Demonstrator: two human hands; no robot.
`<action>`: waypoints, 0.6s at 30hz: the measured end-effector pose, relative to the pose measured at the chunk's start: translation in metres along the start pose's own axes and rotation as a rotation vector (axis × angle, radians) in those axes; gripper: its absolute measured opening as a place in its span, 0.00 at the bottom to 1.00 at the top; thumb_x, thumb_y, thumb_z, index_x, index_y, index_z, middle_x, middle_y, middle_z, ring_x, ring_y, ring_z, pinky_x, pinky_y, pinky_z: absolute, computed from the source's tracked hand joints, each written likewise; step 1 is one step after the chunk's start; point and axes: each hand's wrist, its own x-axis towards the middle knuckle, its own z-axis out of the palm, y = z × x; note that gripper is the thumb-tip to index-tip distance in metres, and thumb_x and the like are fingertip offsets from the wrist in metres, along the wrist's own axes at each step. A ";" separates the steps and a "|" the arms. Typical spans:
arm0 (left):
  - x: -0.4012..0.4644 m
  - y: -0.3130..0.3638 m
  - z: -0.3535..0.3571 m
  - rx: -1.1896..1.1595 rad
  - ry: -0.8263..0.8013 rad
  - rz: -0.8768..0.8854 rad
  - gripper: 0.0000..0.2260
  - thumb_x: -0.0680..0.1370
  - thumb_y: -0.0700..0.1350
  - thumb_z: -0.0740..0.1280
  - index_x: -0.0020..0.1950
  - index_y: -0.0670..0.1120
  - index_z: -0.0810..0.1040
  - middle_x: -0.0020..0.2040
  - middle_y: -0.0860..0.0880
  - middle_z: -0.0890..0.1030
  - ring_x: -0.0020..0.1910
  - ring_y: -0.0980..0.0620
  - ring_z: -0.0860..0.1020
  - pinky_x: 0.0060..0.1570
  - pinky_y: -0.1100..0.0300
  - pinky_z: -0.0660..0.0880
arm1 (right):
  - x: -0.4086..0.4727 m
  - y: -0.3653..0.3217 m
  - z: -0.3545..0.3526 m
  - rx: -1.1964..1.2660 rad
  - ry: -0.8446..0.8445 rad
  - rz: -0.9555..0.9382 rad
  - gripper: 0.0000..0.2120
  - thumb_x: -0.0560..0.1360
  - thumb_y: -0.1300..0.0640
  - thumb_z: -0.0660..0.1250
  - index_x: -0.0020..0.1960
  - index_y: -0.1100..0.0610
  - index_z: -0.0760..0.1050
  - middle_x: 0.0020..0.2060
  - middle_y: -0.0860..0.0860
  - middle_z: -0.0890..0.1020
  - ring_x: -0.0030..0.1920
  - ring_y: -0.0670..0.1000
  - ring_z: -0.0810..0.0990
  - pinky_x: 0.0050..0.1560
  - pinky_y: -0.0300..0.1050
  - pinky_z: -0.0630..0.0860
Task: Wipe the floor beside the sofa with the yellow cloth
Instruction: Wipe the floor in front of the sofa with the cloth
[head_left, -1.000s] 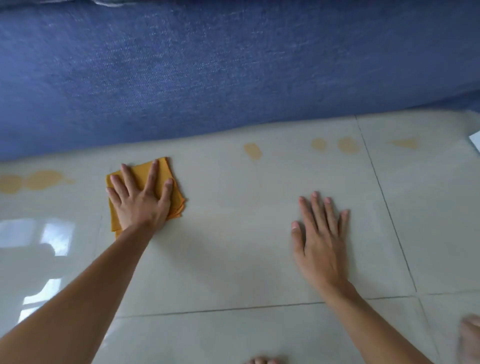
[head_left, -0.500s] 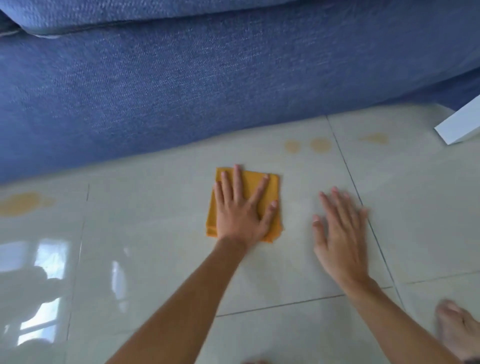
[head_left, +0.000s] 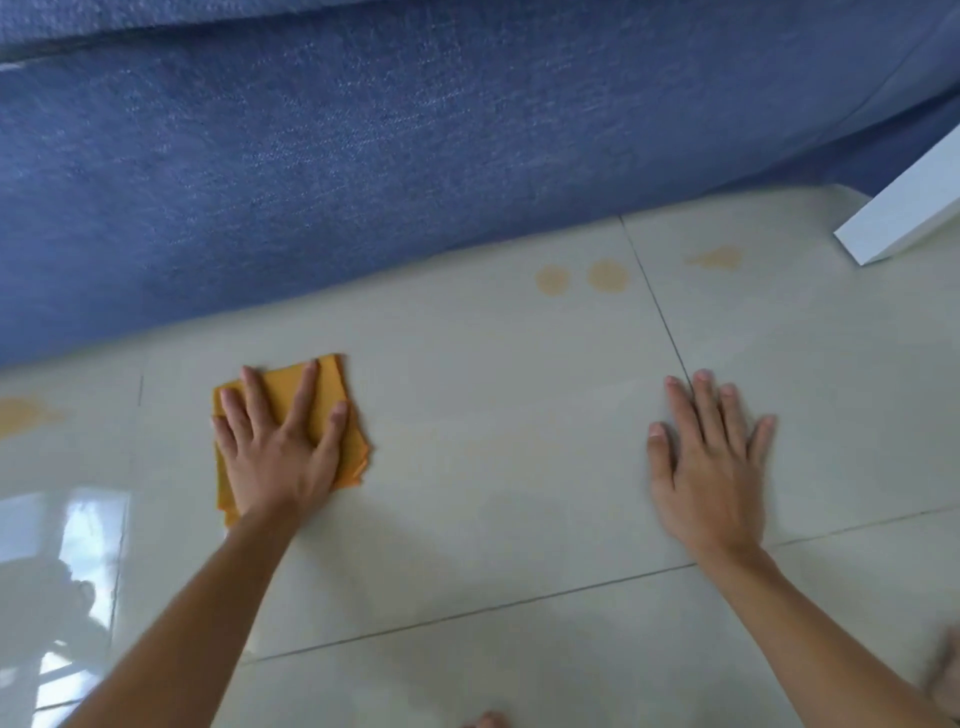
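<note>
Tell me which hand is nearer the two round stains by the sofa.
Right. The right hand lies flat short of the round stains; the left hand presses the yellow cloth far to their left.

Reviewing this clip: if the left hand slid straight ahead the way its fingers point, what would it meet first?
Probably the sofa, its blue front: only bare floor lies between it and the left hand, flat on the yellow cloth.

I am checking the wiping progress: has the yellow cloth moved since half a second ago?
Yes. The yellow cloth slid left, away from the two round stains, under the left hand.
</note>
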 end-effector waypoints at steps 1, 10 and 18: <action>0.013 0.007 -0.001 -0.013 0.007 -0.024 0.30 0.75 0.70 0.44 0.77 0.66 0.49 0.81 0.41 0.46 0.78 0.35 0.47 0.76 0.39 0.45 | 0.000 0.001 0.001 -0.005 0.006 -0.001 0.27 0.79 0.47 0.53 0.76 0.54 0.66 0.76 0.56 0.66 0.77 0.60 0.63 0.75 0.71 0.51; 0.068 0.164 -0.005 -0.017 -0.012 0.111 0.32 0.74 0.71 0.40 0.77 0.65 0.46 0.80 0.40 0.45 0.78 0.35 0.42 0.76 0.38 0.40 | -0.002 0.002 0.004 0.010 0.053 0.004 0.26 0.79 0.48 0.55 0.76 0.53 0.67 0.77 0.54 0.66 0.78 0.57 0.62 0.75 0.70 0.50; -0.049 0.272 0.014 0.014 -0.062 0.682 0.29 0.76 0.68 0.46 0.77 0.64 0.50 0.81 0.41 0.45 0.78 0.34 0.44 0.75 0.37 0.45 | 0.005 0.022 -0.015 0.350 0.079 0.026 0.25 0.79 0.51 0.54 0.73 0.58 0.70 0.75 0.56 0.69 0.77 0.57 0.64 0.77 0.66 0.52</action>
